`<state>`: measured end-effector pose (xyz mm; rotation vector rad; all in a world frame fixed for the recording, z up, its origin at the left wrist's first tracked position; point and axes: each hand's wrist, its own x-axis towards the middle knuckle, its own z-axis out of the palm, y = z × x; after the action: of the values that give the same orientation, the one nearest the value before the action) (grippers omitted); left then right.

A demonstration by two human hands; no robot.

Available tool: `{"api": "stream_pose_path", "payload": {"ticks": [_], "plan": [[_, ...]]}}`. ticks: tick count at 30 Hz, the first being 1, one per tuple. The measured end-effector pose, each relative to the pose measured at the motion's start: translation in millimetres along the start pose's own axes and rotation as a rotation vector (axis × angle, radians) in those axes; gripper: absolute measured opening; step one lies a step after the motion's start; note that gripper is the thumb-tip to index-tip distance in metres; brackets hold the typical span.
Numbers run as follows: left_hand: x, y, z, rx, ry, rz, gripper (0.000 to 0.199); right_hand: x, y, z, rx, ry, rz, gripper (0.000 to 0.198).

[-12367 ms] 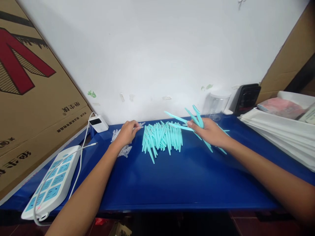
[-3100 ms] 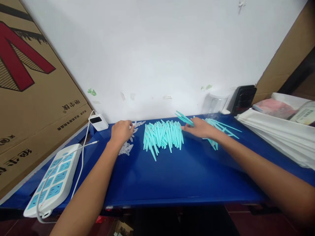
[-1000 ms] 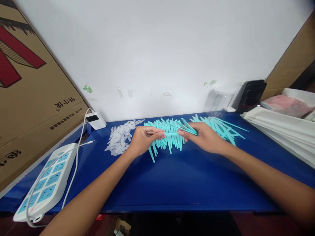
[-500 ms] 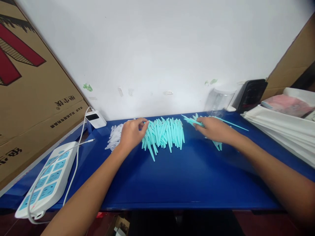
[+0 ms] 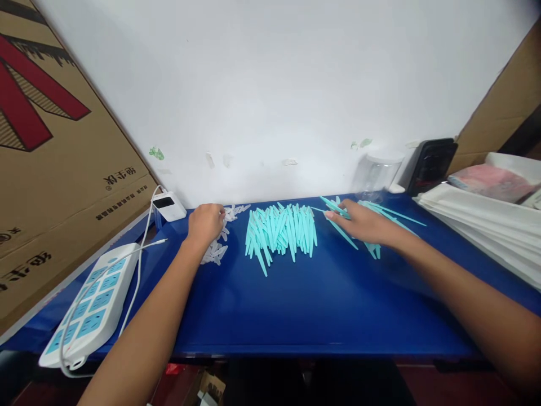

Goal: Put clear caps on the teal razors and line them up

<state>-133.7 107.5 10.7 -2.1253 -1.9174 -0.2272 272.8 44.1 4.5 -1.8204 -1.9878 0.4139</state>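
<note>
My right hand (image 5: 364,221) is closed around several teal tapered plastic sticks (image 5: 341,232), which jut out from its fingertips at different angles. Under and behind that hand lie more loose teal sticks (image 5: 391,214). In the middle of the table a dense heap of the same sticks (image 5: 281,228) is laid roughly side by side, touched by neither hand. My left hand (image 5: 205,224) rests with curled fingers at a scatter of small translucent whitish plastic pieces (image 5: 216,252). Its fingertips are partly hidden, so whether it holds a piece is unclear.
A blue table (image 5: 270,316) meets a white wall. On the left are a power strip (image 5: 91,307), a white cable, a small white device (image 5: 169,206) and a cardboard box (image 5: 63,169). At right stand a clear jar (image 5: 382,175), a black object (image 5: 431,166) and stacked white packaging (image 5: 477,220).
My left hand has moved left from the edge of the teal heap to the whitish pieces. The sticks in my right hand have shifted and fanned out, one now pointing down toward me.
</note>
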Motion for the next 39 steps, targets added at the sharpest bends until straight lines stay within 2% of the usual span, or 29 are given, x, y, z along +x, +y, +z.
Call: {"api": "stream_pose_path", "payload": {"ticks": [3, 7, 13, 23, 39], "plan": [[5, -8, 6, -0.049, -0.010, 0.073, 0.029, -1, -5, 5, 0.011, 0.011, -0.029, 0.046], [7, -5, 14, -0.074, -0.059, 0.180, 0.024, 2, -6, 4, 0.061, 0.062, -0.051, 0.041], [10, -4, 21, -0.052, -0.115, 0.181, 0.020, 2, -9, 1, 0.106, 0.171, -0.137, 0.040], [10, -7, 35, 0.099, -0.102, 0.257, 0.029, -1, -15, 3, 0.209, 0.220, -0.185, 0.042], [18, -19, 39, -0.035, -0.113, 0.269, 0.031, 3, -10, 6, 0.231, 0.213, -0.214, 0.042]]}}
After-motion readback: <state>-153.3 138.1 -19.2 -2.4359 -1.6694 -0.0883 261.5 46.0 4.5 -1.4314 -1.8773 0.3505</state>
